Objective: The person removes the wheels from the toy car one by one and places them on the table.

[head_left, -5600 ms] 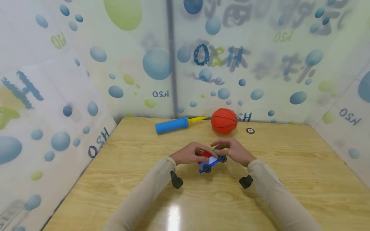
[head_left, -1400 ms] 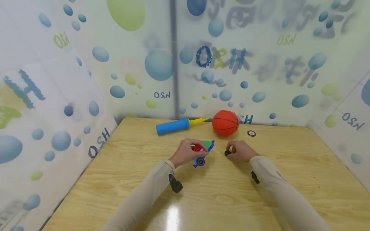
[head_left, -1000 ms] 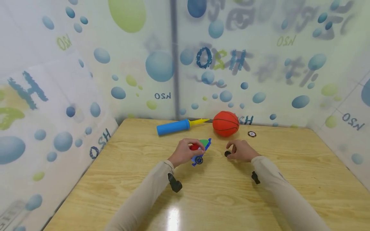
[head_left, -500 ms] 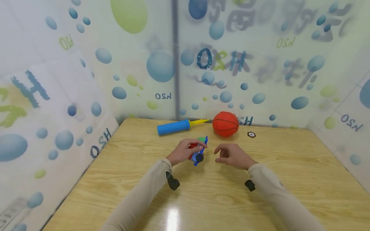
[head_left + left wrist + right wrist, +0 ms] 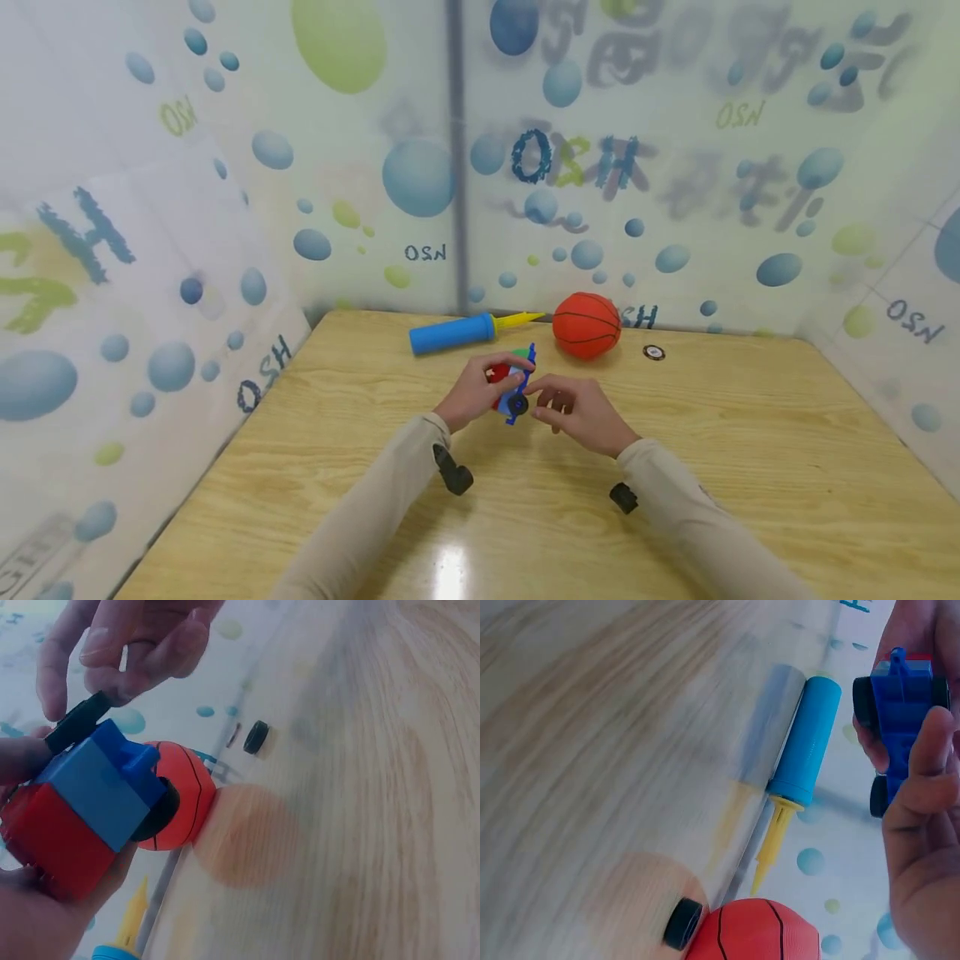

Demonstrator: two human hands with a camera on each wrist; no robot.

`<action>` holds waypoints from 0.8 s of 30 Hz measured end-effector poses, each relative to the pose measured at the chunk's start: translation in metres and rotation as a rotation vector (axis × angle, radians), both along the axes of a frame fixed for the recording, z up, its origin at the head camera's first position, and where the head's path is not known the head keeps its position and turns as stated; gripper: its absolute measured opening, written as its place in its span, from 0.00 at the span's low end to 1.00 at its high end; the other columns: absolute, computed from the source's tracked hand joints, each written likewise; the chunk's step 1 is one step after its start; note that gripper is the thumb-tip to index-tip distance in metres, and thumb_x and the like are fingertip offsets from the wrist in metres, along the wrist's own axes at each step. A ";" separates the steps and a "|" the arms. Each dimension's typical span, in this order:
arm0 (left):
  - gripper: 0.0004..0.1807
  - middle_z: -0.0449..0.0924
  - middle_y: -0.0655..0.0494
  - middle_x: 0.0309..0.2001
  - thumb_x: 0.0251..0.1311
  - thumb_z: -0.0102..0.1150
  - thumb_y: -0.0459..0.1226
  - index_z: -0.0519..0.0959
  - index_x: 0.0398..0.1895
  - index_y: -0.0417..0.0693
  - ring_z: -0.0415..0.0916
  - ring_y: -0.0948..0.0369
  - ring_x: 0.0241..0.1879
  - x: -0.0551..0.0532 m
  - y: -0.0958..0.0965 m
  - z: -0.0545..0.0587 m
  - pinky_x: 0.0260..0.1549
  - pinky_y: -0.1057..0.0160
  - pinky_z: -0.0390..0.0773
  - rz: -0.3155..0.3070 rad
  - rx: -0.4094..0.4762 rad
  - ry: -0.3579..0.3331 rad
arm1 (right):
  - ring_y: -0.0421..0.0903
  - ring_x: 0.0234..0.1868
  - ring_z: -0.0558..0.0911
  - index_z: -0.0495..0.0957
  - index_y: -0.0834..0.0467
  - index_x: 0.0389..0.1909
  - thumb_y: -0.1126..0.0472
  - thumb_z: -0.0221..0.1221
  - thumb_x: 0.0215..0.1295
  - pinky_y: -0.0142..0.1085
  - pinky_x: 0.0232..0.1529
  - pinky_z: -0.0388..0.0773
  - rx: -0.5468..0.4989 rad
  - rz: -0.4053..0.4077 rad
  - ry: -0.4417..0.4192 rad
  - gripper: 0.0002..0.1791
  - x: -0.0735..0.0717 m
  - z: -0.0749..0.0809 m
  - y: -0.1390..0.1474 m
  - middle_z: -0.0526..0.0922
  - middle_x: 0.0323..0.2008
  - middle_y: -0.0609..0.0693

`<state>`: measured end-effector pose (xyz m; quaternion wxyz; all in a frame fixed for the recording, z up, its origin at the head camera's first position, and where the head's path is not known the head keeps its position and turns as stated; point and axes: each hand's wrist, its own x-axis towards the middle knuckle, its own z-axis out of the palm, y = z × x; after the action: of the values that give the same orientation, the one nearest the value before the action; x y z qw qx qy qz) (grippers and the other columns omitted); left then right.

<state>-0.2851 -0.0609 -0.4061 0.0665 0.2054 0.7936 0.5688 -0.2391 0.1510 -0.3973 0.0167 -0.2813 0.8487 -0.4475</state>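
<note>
My left hand point(image 5: 474, 392) grips a small toy car point(image 5: 504, 392) above the table. The car has red, light blue and green blocks on a blue chassis, tilted so its underside faces right. Black wheels show on it, including one wheel point(image 5: 865, 703) in the right wrist view. My right hand point(image 5: 585, 410) is close beside the car, index finger reaching to the chassis near a wheel, other fingers loosely bent. A loose black wheel point(image 5: 256, 737) stands on the table in the left wrist view; in the head view my right hand hides it.
At the back of the wooden table point(image 5: 360, 533) lie a blue pump point(image 5: 452, 334) with a yellow nozzle, a red ball point(image 5: 587, 325) with black lines, and a small round chip point(image 5: 654, 352). Printed curtain-like walls point(image 5: 337, 183) enclose the back and sides.
My right hand pinched a loose wheel, left it on the table, then moved left to the car. My left hand has turned the car so its underside faces right.
</note>
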 end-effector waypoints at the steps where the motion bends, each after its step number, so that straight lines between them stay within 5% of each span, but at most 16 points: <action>1: 0.12 0.82 0.55 0.59 0.70 0.59 0.39 0.85 0.52 0.55 0.76 0.55 0.56 0.000 0.000 0.000 0.53 0.56 0.82 0.014 0.014 -0.010 | 0.46 0.24 0.83 0.82 0.54 0.54 0.59 0.64 0.68 0.37 0.28 0.83 -0.009 0.000 -0.015 0.15 0.000 0.000 -0.002 0.87 0.37 0.57; 8: 0.13 0.82 0.54 0.60 0.68 0.61 0.39 0.85 0.53 0.55 0.76 0.53 0.57 0.002 -0.002 0.002 0.52 0.54 0.82 0.046 0.057 -0.054 | 0.61 0.25 0.84 0.79 0.56 0.57 0.60 0.63 0.68 0.50 0.32 0.84 -0.079 0.020 -0.105 0.17 -0.001 -0.004 -0.011 0.87 0.38 0.62; 18: 0.21 0.72 0.48 0.64 0.73 0.53 0.38 0.72 0.67 0.58 0.73 0.52 0.55 0.000 -0.003 0.001 0.49 0.59 0.80 -0.084 0.057 -0.061 | 0.55 0.24 0.84 0.79 0.56 0.56 0.61 0.63 0.68 0.47 0.34 0.85 -0.076 0.033 -0.151 0.17 0.000 -0.008 -0.020 0.84 0.34 0.58; 24: 0.21 0.72 0.48 0.65 0.74 0.51 0.38 0.73 0.68 0.58 0.72 0.53 0.55 0.000 -0.003 -0.003 0.49 0.60 0.81 -0.077 0.074 -0.075 | 0.56 0.23 0.83 0.79 0.55 0.54 0.61 0.63 0.68 0.47 0.32 0.84 -0.103 0.031 -0.161 0.15 0.000 -0.012 -0.024 0.84 0.34 0.57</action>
<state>-0.2846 -0.0635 -0.4091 0.1104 0.2167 0.7606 0.6020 -0.2388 0.1273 -0.4096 0.0773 -0.2579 0.8161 -0.5113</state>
